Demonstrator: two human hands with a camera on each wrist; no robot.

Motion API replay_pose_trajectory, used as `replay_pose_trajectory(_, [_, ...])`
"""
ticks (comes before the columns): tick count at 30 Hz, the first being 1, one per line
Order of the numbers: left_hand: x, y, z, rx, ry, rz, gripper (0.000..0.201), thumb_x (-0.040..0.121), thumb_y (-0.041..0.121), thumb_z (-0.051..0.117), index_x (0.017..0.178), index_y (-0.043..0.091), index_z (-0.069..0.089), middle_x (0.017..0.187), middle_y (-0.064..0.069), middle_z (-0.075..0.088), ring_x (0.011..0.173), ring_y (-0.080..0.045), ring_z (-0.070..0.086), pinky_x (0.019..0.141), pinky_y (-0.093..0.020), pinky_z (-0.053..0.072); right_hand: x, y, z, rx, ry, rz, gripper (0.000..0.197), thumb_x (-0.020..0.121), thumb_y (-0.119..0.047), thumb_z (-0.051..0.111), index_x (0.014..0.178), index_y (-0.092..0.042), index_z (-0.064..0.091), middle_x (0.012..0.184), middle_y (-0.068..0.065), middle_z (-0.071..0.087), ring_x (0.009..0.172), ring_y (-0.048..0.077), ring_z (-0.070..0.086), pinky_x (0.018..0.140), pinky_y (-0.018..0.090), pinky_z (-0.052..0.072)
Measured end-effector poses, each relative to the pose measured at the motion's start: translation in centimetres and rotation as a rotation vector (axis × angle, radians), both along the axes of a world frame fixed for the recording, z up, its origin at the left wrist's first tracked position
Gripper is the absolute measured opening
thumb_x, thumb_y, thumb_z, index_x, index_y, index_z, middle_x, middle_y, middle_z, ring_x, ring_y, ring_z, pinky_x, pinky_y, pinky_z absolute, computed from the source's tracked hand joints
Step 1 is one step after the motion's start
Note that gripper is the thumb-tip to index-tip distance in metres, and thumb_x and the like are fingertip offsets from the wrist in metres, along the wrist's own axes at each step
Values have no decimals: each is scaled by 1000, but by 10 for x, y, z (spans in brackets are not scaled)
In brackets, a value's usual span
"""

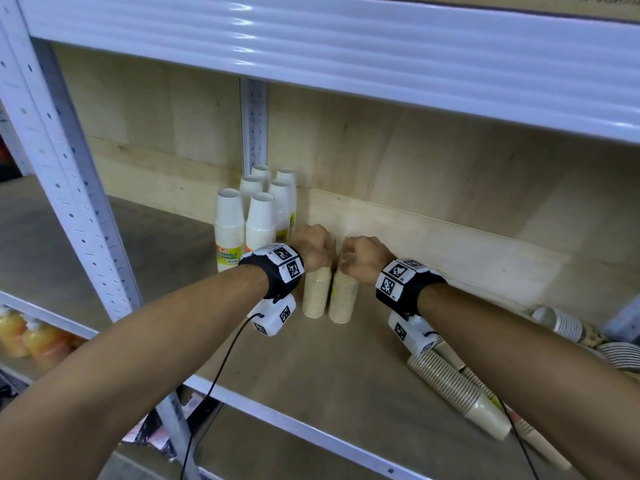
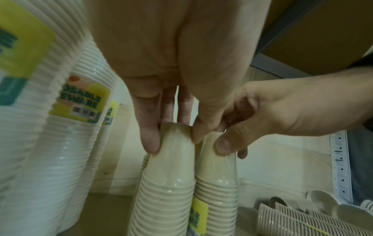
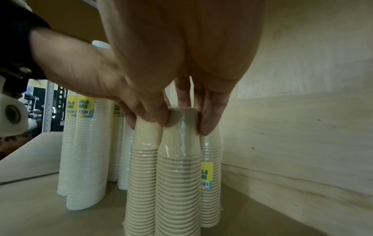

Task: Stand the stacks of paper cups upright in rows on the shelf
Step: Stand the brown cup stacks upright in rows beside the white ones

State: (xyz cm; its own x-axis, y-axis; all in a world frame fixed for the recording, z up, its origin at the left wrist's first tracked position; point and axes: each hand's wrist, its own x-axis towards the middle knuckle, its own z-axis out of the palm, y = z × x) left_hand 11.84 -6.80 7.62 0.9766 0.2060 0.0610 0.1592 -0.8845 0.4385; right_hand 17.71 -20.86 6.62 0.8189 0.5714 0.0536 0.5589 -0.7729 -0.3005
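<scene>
Wooden shelf [image 1: 363, 368], white stacks [image 1: 242, 223] at the back — left hand [image 1: 311, 245] and right hand [image 1: 363, 254] each pinch a beige stack [image 1: 316, 292] top, upright, side by side. Best kept vertical and snug — release gently.

black wristbands [image 1: 280, 278], checkered markers, white cameras, perhaps cabled

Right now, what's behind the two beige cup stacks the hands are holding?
In the right wrist view, a third beige stack with a yellow label stands behind the right hand's stack, then the wooden back wall. Its top is hidden by the fingers; more behind cannot be seen.
</scene>
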Motion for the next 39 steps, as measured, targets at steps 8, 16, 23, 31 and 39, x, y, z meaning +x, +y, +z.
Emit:
replay_pose_trajectory(8, [2,4,2,-7,-12,19,29,79,31,73,99,10,72,102,-5,68,96,-23,64,86,-37,56,1,0,3,37,-8,-51,21,79,-34,66,87,-15,61,89,3,64,83,26,63,67,30,51])
replay_pose_trajectory(16, [3,3,5,56,24,-66,13,82,25,69,93,19,72,103,-2,69,97,-22,63,85,-34,55,7,2,-2,23,-25,-6,24,77,-24,63,100,-17,65,100,2,66,90,25,62,73,30,51])
replay_pose_trajectory(23, [6,3,3,89,21,-65,19,83,22,70,102,18,72,108,-5,68,99,-23,63,86,-33,55,12,2,-3,14,-18,-11,17,77,-24,63,91,-14,65,96,5,67,88,27,63,69,30,50])
replay_pose_trajectory(31, [9,5,1,96,23,-24,32,83,30,68,111,13,66,113,-6,62,99,-25,60,85,-37,55,12,6,-2,24,16,-75,25,78,-33,64,95,-14,67,99,9,65,90,30,63,66,28,44])
replay_pose_trajectory(39, [7,8,6,128,36,-76,16,84,29,66,95,17,68,108,-3,65,97,-23,62,74,-29,52,12,6,0,43,30,-62,22,76,-24,63,95,-14,69,94,7,67,86,27,64,64,26,45])
